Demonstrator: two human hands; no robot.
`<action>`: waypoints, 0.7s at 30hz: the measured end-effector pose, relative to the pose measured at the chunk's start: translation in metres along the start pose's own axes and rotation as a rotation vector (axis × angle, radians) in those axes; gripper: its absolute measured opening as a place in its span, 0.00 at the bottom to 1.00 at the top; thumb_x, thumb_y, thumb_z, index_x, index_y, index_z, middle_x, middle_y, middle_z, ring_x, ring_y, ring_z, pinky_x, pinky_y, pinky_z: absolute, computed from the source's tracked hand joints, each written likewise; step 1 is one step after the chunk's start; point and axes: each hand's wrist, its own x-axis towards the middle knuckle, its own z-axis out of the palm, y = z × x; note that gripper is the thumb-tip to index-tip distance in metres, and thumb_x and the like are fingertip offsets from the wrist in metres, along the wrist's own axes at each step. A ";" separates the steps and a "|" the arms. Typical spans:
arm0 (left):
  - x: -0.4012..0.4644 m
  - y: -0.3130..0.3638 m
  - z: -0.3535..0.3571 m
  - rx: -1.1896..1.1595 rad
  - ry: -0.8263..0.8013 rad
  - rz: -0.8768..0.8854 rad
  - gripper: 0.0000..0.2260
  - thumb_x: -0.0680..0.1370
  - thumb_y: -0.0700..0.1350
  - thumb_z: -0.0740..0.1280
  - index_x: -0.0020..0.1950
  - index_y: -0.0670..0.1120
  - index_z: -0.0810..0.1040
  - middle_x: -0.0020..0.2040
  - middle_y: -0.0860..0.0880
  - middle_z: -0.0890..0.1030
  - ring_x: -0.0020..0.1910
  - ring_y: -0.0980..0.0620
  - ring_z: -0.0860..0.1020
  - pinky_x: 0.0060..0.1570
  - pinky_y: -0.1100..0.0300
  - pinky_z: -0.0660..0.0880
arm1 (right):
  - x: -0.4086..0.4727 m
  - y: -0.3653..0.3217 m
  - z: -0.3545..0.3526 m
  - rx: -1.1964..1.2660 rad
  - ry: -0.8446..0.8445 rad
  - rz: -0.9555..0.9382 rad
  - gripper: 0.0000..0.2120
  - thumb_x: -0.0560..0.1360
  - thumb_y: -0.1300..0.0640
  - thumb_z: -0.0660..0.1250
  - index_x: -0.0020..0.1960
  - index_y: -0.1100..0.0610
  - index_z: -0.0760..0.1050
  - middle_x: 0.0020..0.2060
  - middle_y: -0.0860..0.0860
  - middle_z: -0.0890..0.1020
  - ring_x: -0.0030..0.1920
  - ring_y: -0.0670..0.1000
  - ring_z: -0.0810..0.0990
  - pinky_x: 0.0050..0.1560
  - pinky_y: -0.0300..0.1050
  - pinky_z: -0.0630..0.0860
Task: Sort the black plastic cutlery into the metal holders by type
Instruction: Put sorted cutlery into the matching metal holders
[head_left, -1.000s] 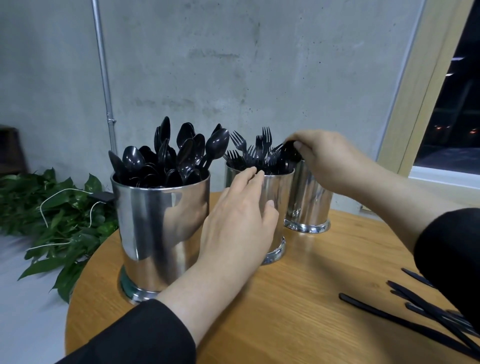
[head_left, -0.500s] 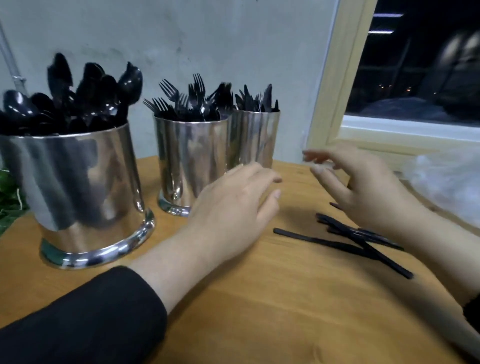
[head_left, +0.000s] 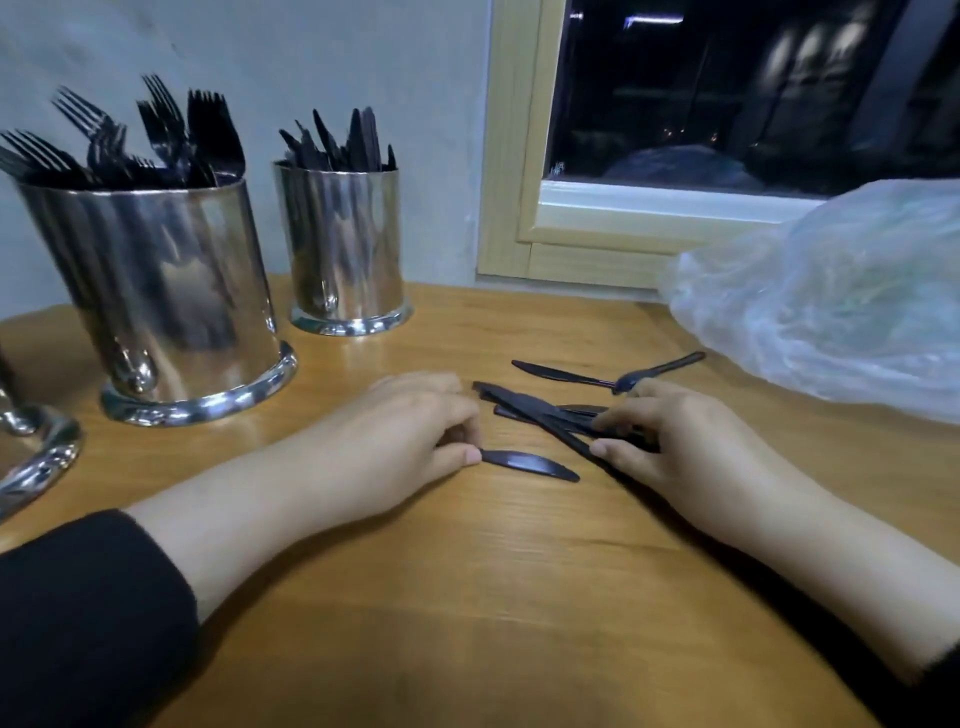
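Both hands work the loose knives (head_left: 545, 415) mid-table: left hand (head_left: 415, 431) pinches one knife (head_left: 530, 464) (likely for the far holder (head_left: 345, 244)), right hand (head_left: 670, 441) gathers the pile under curled fingers.

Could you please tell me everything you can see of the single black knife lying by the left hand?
The black knife looks like glossy plastic, one slim piece with a curved blade. It lies flat on the wooden table, blade pointing right, apart from the crossed pile of knives behind it. Its handle end is hidden under the left hand, whose curled fingers and thumb seem to pinch it. The right hand does not touch it.
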 end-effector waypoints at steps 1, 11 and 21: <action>-0.001 -0.001 -0.001 -0.010 -0.016 -0.018 0.05 0.82 0.55 0.66 0.54 0.57 0.78 0.50 0.60 0.73 0.51 0.61 0.70 0.50 0.70 0.63 | 0.000 0.000 0.001 0.013 -0.004 0.001 0.15 0.77 0.42 0.68 0.59 0.48 0.82 0.46 0.38 0.74 0.45 0.40 0.74 0.44 0.25 0.65; -0.004 0.005 0.001 -0.048 -0.117 -0.130 0.07 0.84 0.55 0.58 0.46 0.58 0.67 0.49 0.60 0.71 0.52 0.60 0.69 0.58 0.59 0.66 | -0.006 -0.011 0.001 -0.022 0.022 -0.005 0.06 0.78 0.46 0.68 0.50 0.47 0.81 0.44 0.39 0.73 0.45 0.41 0.74 0.41 0.31 0.67; 0.001 0.012 0.004 -0.639 0.400 -0.345 0.05 0.86 0.50 0.57 0.51 0.58 0.69 0.35 0.53 0.80 0.29 0.60 0.74 0.32 0.67 0.68 | 0.001 -0.022 0.006 -0.264 0.091 -0.069 0.09 0.76 0.56 0.66 0.38 0.57 0.75 0.37 0.50 0.74 0.41 0.54 0.74 0.37 0.48 0.70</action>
